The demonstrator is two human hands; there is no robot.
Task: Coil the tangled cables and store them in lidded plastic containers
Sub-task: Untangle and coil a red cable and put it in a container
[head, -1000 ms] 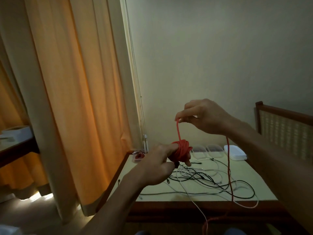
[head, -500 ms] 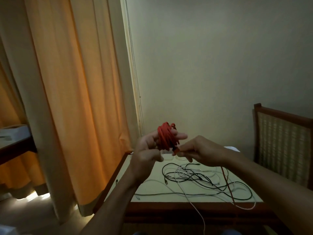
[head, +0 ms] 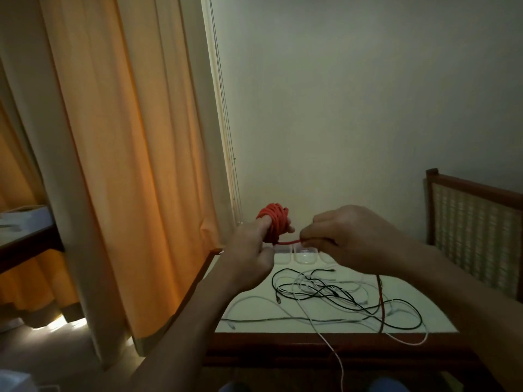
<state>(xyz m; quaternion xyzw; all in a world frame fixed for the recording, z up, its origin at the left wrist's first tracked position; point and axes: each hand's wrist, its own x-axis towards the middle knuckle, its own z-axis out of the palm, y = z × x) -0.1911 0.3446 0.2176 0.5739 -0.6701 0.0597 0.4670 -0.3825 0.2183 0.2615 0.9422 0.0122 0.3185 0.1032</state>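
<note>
Where the red cable (head: 273, 222) is wound into a tight bundle, it is carried on the left hand (head: 249, 258), which is held above the far left corner of the desk (head: 283, 339). The fingers (head: 263, 226) of this hand are closed on the bundle: one finger is laid along its near side, and a fingertip is seen at its right side. From the bottom of the bundle a short taut strand is led to the right hand (head: 349, 239), which is level with the left and just beside it. The strand is pinched by the curled fingers (head: 308, 236) of the right hand, which are clamped together on it. Below the right wrist, the unwound length of the same cable is seen hanging down across the desk to its front edge. A tangle of black and white cables (head: 325, 295) is spread over the middle of the desk, and one white cable (head: 338, 363) is draped off the front edge. Clear plastic containers (head: 305, 256) are set in a row at the far edge, partly hidden by the hands; whether lids are fitted cannot be told. An orange curtain (head: 113, 165) is hung at the left, and a cane-backed chair (head: 475, 239) is placed at the right.
</note>
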